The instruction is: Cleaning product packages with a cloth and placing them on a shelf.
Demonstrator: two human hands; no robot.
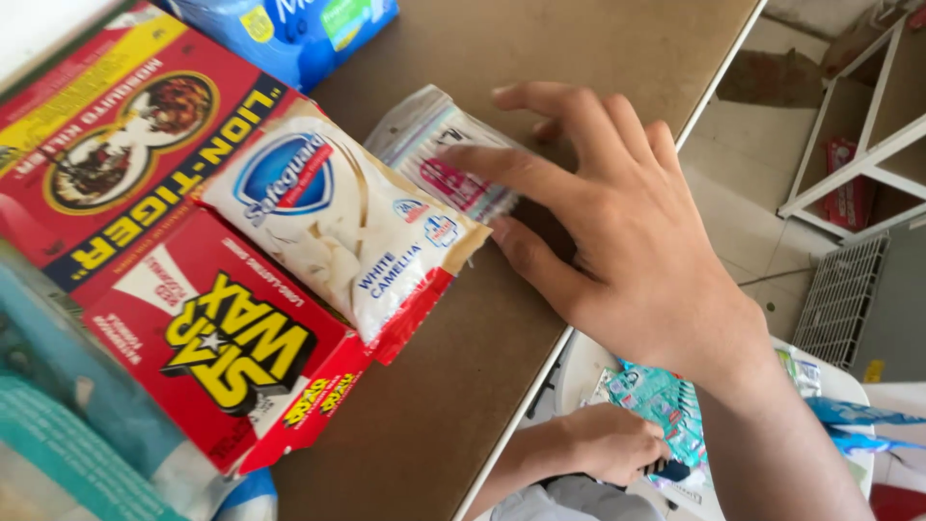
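Our right hand (617,251) lies spread over the brown tabletop (453,405), fingers fanned apart, with the fingertips (463,159) pressing flat on a small clear packet with pink print (434,145). The grip pinches nothing; it only rests on top of the packet. That packet lies on the tabletop, partly tucked beneath a white soap pouch (338,227) on its near side and partly covered by our fingers, so we cannot make out its full outline or what is inside.

Our left hand (608,444) hangs below the tabletop's edge, curled over some teal sachets (661,405). Its fingers are turned away from us, so we cannot tell whether they close on the sachets or merely rest there. The sachets lie on a white round surface (839,386), most of it hidden by our arms.

The soap pouch overlaps 2 red cartons: 1 flat red box with yellow lettering (231,367) and 1 larger red and yellow box (106,145) behind it, cut off at the left edge. A blue package (289,29) is clipped by the top edge, and a teal shape (68,425) at the lower left is blurred and too close to identify. To the right, a white frame rack (858,154) stands on the tiled floor.
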